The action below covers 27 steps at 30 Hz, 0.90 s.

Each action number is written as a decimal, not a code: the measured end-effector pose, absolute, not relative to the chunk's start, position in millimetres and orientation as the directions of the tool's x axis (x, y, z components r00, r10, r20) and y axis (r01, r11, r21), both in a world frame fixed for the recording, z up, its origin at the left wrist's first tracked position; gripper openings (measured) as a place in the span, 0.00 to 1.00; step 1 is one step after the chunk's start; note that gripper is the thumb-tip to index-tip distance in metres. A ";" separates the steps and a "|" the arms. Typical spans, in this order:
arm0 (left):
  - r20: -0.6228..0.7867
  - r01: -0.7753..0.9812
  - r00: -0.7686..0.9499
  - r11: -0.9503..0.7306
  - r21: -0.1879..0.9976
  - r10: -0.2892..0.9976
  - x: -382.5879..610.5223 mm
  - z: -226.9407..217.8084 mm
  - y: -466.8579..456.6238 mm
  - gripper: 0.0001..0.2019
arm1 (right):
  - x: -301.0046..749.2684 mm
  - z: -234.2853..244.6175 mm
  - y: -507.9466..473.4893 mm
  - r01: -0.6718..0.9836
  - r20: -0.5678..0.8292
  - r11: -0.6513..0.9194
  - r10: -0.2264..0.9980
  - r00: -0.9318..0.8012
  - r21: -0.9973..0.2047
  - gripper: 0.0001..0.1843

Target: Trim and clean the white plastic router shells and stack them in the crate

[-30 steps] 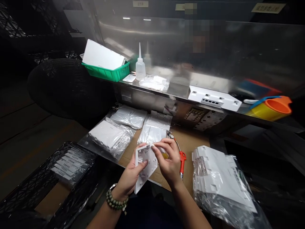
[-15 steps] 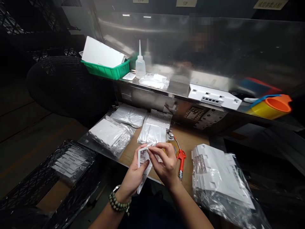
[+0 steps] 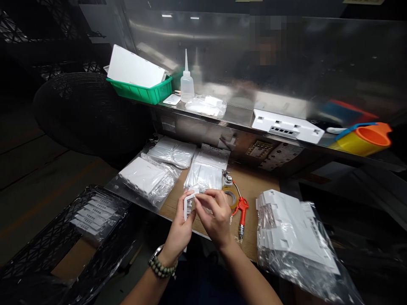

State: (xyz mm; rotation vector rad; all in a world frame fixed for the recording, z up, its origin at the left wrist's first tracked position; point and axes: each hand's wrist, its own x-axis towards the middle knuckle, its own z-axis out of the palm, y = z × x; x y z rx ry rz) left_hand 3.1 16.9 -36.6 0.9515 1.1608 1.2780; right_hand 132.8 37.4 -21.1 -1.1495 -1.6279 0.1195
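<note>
Fingers of your left hand (image 3: 180,231) are closed round the white plastic plate (image 3: 187,202), centre frame above the counter (image 3: 257,186); your right hand (image 3: 217,220) pinches its top edge. Vs 1 s ago it's turned edge-on, so work's now at the rim. Red air gun (image 3: 241,208) lies just right, bagged parts (image 3: 295,237) lower right.

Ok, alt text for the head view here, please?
A left hand and a right hand hold a white plastic panel upright over a cardboard-covered bench, the right pinching its top edge. Around them lie bags of white parts and a red air gun.
</note>
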 end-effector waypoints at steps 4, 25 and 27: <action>-0.153 -0.192 -0.056 0.140 0.971 0.987 -2.6 -41.0 17.2 0.24 | 171.2 -62.2 65.6 0.624 0.521 0.280 0.818 0.242 -0.730 0.09; -0.584 -0.476 0.396 0.702 0.529 0.709 -92.6 -136.2 41.7 0.39 | 214.2 -167.0 -14.4 -0.440 -0.392 -0.422 0.906 -0.161 -0.793 0.30; -0.676 -0.371 0.363 0.766 0.526 0.641 -67.3 -151.5 56.5 0.27 | 221.0 -169.0 -40.3 -0.594 -0.462 -0.423 0.882 -0.096 -0.685 0.26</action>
